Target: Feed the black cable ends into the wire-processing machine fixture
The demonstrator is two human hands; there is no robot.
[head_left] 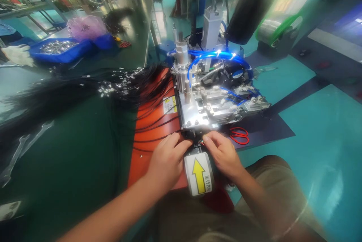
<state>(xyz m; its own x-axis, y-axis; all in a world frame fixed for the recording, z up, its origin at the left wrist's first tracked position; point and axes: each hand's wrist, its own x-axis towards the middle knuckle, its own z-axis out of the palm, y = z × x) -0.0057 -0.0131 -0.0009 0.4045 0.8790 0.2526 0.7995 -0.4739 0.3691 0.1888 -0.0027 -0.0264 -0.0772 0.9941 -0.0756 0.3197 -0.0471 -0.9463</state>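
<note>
At the near end of a silver bench machine (195, 112), both hands work close together. My left hand (166, 157) is closed in a pinch where a black cable (151, 140) runs in from the left under its fingers. My right hand (223, 153) also pinches, its fingertips at a few thin coloured wires (201, 143) just below the machine's front edge. The fingers partly hide the wire ends. Directly below the hands is a white cover with a yellow arrow (198, 176).
Many black cables (113, 83) with shiny ends lie across the orange plate (155, 121) and green bench (85, 151). Wrenches (18, 155) lie at left. A blue tray (60, 51) of metal parts stands behind. Red-handled scissors (240, 135) lie right of my right hand. A green-rimmed spool (278, 29) is behind right.
</note>
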